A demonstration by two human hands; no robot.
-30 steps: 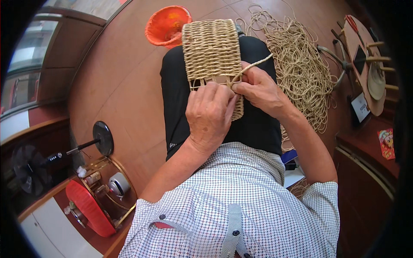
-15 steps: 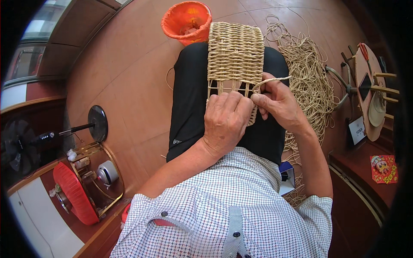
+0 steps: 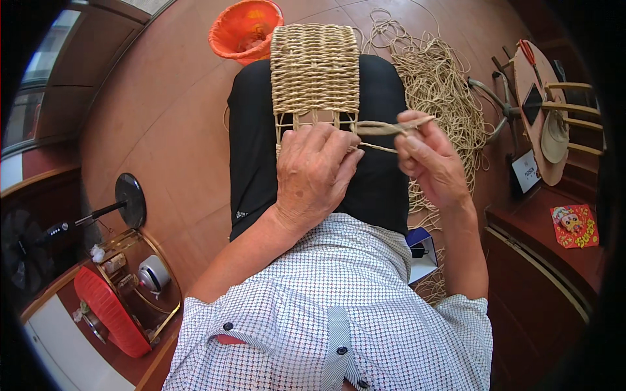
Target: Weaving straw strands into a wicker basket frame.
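Note:
A woven straw-coloured panel [image 3: 315, 68] lies over my lap, its weave tight in the upper part. Below that, a gap of bare frame shows several upright strands. My left hand [image 3: 313, 171] is closed over the panel just under this gap, covering most of the lower weave. Out to the right, my right hand [image 3: 432, 156] pinches a twisted paper-like cord [image 3: 381, 128] that stretches sideways from the gap's right edge. A thinner strand also runs from beside my left fingers toward my right hand.
A large heap of loose cord [image 3: 437, 91] lies on the floor to the right. An orange-lined bucket [image 3: 225, 36] stands ahead. At left are a floor fan [image 3: 130, 200] and a low shelf with a red basket [image 3: 107, 313]. A round-topped stool [image 3: 531, 72] stands at right.
My right hand has moved away from the panel to the right, drawing the cord out straight. The left hand stays on the panel. The whole view has shifted a little.

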